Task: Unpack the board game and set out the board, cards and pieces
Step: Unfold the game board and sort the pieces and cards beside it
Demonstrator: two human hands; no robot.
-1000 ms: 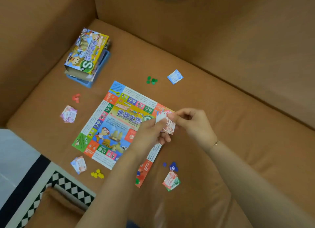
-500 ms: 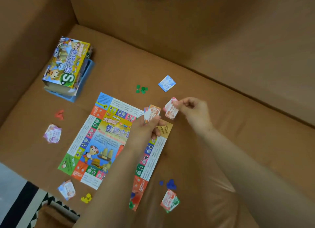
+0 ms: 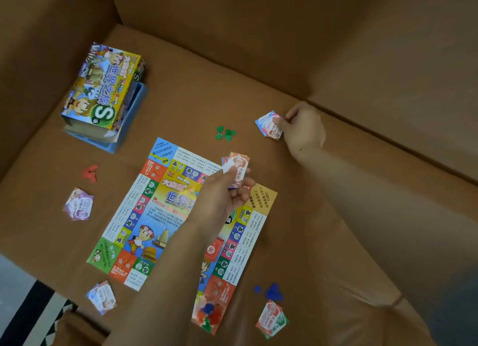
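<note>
**Right hand carries a card out to the far pile**

Since a second ago the two hands have parted: then they were together over the board, and now the right hand (image 3: 301, 127) has reached out to the far right and pinches a small pink-and-white card (image 3: 270, 128) at the blue-backed card pile (image 3: 261, 121) lying on the brown leather sofa seat (image 3: 323, 229). Whether the card touches that pile I cannot tell. The left hand (image 3: 225, 193) is raised over the middle of the board, its fingers curled round a small fanned stack of orange and white cards (image 3: 236, 168).

Beneath it the colourful folded-paper game board (image 3: 144, 216) lies flat on the seat, its near right corner curling slightly. Far left of the board sits the illustrated cardboard game box lid (image 3: 103, 86), resting askew on the pale blue box tray (image 3: 134, 112).

Little heaps are spread round the board: green plastic tokens (image 3: 225, 133) on the far side, between board and right hand; red plastic tokens (image 3: 90, 172) to the left; a purple-and-white card pile (image 3: 77, 203) just nearer than those; a blue-and-white card pile (image 3: 102, 296) by the board's near left corner; blue plastic tokens (image 3: 271, 291) to the near right; and an orange-and-green card pile (image 3: 271, 319) nearest of all on that side. A black-and-white patterned rug (image 3: 33, 317) shows at the near left.
</note>
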